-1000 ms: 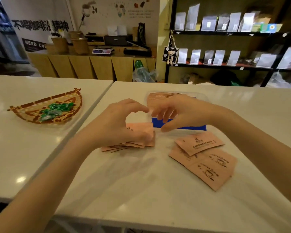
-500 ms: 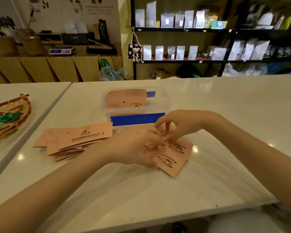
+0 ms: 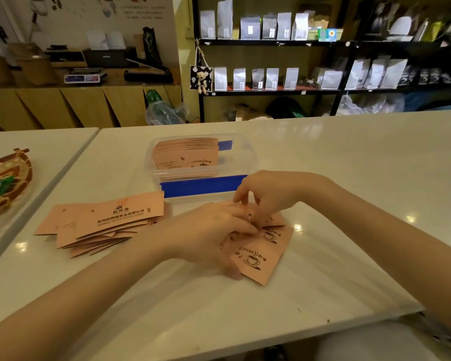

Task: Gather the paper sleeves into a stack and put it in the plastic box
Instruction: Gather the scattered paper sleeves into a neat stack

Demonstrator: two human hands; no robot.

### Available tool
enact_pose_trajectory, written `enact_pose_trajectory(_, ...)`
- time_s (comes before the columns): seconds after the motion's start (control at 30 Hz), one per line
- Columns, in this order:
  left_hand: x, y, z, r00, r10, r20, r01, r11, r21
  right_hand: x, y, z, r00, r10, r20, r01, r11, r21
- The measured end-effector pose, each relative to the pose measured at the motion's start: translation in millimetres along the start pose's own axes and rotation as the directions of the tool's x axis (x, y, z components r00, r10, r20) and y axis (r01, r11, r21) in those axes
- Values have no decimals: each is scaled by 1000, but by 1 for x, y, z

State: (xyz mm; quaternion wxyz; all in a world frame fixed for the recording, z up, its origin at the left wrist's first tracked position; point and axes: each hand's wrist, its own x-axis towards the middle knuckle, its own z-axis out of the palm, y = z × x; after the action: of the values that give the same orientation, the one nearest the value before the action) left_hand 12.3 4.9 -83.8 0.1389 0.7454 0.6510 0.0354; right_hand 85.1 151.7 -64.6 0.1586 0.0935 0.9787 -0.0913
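A few pink paper sleeves (image 3: 261,254) printed with coffee cups lie overlapped on the white table in front of me. My left hand (image 3: 208,235) presses on their left side, fingers curled over the edges. My right hand (image 3: 266,196) pinches the far edge of the same sleeves. A loose pile of several more sleeves (image 3: 102,225) sits to the left. Behind my hands stands the clear plastic box (image 3: 248,155) with a blue clip, holding an upright stack of sleeves (image 3: 185,155).
A woven tray (image 3: 8,183) with green wrapped sweets rests on the neighbouring table at far left. A gap runs between the two tables. The table's near edge lies close below my forearms. Shelves of pouches stand behind.
Both hands left the left-hand pile and came to the sleeves on the right, closing on them. My view swung right, so the pile and box shifted left.
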Motion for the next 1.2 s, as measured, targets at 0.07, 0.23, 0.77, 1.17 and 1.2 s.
enact_pose_trajectory(0.07, -5, 1, -2, 1000, -11, -7, 11, 999, -30, -1, -1, -2, 1000, 5, -14, -4, 1000, 19)
enact_pose_trajectory(0.23, -33, 2, -18, 985, -57, -164, 27, 983, -182, -4, -11, -21, 992, -24, -124, 36, 994, 98)
enact_pose_trajectory(0.77, -137, -63, -54, 691, -577, -435, 493, 816, -301, 40, -71, -75, 876, -108, -471, 233, 948, 216)
enact_pose_trajectory(1.17, -123, -97, -17, 671, -668, -320, 538, 737, -410, 66, -112, -44, 897, -189, -400, 282, 941, 188)
enact_pose_trajectory(1.2, -126, -97, -16, 670, -670, -321, 523, 732, -436, 68, -114, -40, 901, -205, -383, 286, 944, 167)
